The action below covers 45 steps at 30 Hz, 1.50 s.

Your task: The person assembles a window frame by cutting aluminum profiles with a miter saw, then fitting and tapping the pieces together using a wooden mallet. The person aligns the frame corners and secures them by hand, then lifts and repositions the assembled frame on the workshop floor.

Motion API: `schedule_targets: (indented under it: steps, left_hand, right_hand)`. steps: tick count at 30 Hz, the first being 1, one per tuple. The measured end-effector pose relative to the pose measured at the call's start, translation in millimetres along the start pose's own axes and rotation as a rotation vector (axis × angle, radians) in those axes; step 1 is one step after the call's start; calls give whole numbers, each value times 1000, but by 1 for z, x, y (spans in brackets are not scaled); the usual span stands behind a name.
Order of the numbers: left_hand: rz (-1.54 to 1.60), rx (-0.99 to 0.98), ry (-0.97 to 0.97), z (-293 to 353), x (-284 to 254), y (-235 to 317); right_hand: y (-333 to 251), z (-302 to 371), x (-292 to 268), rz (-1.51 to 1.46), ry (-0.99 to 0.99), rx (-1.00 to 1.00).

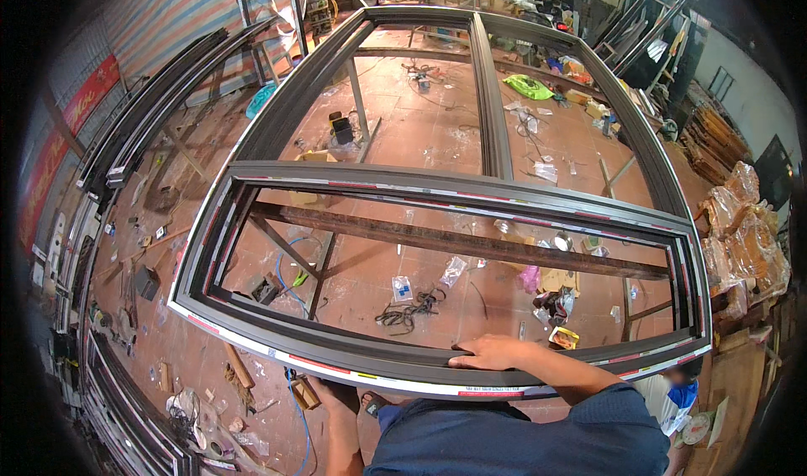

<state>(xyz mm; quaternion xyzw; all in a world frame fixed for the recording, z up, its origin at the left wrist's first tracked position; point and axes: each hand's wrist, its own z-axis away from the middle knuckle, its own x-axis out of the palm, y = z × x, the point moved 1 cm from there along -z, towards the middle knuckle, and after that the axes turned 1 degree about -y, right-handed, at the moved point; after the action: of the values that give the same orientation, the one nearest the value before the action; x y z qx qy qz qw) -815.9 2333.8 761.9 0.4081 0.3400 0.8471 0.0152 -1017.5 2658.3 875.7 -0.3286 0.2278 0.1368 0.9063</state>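
Note:
A large dark grey window frame with white outer edges and several openings spans the middle of the view. It rests on a rusty support bar. My right hand lies on the near rail of the frame, fingers stretched to the left and holding nothing. My left hand is low, beside and partly beneath the near rail, with its fingers mostly hidden. Close to it is a small tan block-like thing; whether my hand touches it I cannot tell. A blue hose runs down beside it.
Long dark profiles lie along the left. Tangled black cord, a green bag and scraps litter the tiled floor. Plastic-wrapped carved wooden pieces stand at right. Another person is at the lower right, beyond my right arm.

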Motion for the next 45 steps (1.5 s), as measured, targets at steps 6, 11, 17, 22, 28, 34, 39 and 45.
schedule_targets:
  steps: [6,11,17,22,28,34,39,45]
  left_hand:
    - [-284,191,92,31,22,14]
    - [-289,76,385,22,46,-8]
    - [-270,37,162,19,32,-9]
    - [-195,18,216,12,39,-17]
    - [-232,16,105,21,44,5]
    - [-164,29,43,19,27,-1]
    - [-131,-89,49,22,35,3]
    - [-297,-15,131,27,1,5]
  right_hand:
    - [-17,-7,-3,128,182,-160]
    - [20,-16,7,77,325,-473]
    - [36,-28,9,107,160,-422]
    - [34,-49,-7,150,81,-301]
    - [4,-59,-17,145,109,-311]
    - [-17,-57,-18,143,151,-344]
    - [-26,-33,-27,74,342,-381]
    - [9,5,-137,78,1129,-219]
